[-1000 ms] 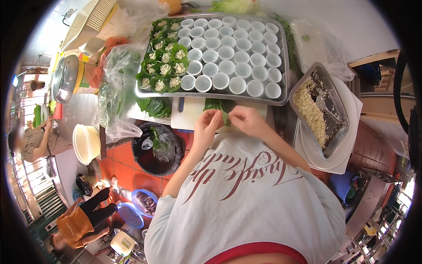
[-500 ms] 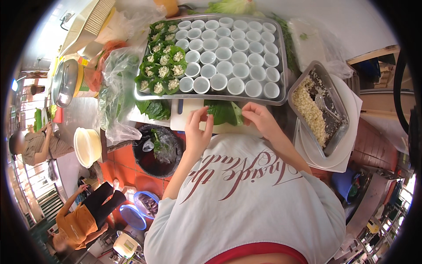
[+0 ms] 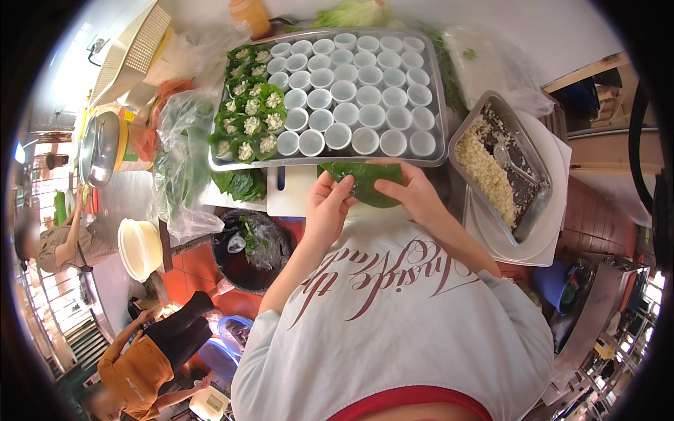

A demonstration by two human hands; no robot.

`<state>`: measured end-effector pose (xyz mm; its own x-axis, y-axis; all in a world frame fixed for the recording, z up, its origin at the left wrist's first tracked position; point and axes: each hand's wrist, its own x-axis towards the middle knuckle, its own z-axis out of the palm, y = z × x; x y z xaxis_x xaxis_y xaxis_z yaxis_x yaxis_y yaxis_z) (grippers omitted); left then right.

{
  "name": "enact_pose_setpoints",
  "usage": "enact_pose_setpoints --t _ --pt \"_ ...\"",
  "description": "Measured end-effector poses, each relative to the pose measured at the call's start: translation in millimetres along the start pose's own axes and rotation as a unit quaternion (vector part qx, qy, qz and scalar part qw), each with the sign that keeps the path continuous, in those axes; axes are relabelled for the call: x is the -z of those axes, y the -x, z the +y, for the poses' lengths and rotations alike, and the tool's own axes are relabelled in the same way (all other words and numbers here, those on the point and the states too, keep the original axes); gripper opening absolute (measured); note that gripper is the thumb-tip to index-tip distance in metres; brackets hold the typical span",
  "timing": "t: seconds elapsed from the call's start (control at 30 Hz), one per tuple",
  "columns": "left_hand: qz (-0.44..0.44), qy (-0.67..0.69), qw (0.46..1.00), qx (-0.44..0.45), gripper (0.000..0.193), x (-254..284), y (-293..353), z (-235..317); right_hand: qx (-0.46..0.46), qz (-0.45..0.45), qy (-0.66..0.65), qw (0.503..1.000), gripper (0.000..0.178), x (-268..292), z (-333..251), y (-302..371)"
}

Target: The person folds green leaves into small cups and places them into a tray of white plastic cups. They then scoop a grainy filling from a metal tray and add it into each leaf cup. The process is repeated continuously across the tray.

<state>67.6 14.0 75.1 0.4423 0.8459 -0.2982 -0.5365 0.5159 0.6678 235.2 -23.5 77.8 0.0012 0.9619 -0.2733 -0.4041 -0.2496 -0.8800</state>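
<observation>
A dark green leaf (image 3: 365, 184) is stretched between my two hands, just in front of the tray. My left hand (image 3: 331, 202) pinches its left part with the thumb on top. On its right side my right hand (image 3: 414, 191) grips it, thumb over the surface and fingers behind. Beyond stands a large metal tray (image 3: 330, 165) with rows of small white cups (image 3: 344, 91). Along its left side sit leaf cups (image 3: 253, 125) holding a pale, crumbly filling. Under my hands lies a white cutting board (image 3: 291, 193), partly covered by them.
A pile of leaves (image 3: 242, 184) lies left of the board. To the right, a metal pan (image 3: 516, 228) holds chopped pale filling and a spoon (image 3: 511, 163). A black-lined bin (image 3: 223, 263) stands below left. Two people, one in an orange shirt (image 3: 133, 368), are at the left.
The leaf is now spread flatter, with my right thumb over it and both hands gripping more fully. The view has shifted slightly. The person in orange has moved and reaches toward a pale container.
</observation>
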Motion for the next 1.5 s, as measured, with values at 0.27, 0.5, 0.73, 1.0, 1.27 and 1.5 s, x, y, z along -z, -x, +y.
enact_pose_setpoints --t 0.27,0.5,0.73,1.0,1.27,1.5 --pt "0.045 0.022 0.999 -0.011 0.013 -8 -11 -13 0.228 0.035 0.352 0.907 0.039 6 4 2" --pt "-0.06 -0.493 0.84 -0.218 0.023 -17 -20 -13 0.279 0.033 0.45 0.848 0.028 13 -18 5" --pt "-0.192 -0.609 0.751 -0.166 0.014 -45 -29 -1 0.105 0.029 0.476 0.872 0.029 30 -39 12" --pt "-0.216 -0.557 0.767 -0.232 0.01 -48 -41 -7 0.221 0.169 0.442 0.853 0.041 87 -82 42" --pt "-0.155 -0.524 0.825 -0.145 0.012 -44 -52 1 -0.01 0.238 0.712 0.66 0.036 234 -91 107" --pt "-0.108 -0.407 0.907 -0.024 0.014 -34 -56 -3 0.007 0.264 0.504 0.822 0.018 243 -85 127"
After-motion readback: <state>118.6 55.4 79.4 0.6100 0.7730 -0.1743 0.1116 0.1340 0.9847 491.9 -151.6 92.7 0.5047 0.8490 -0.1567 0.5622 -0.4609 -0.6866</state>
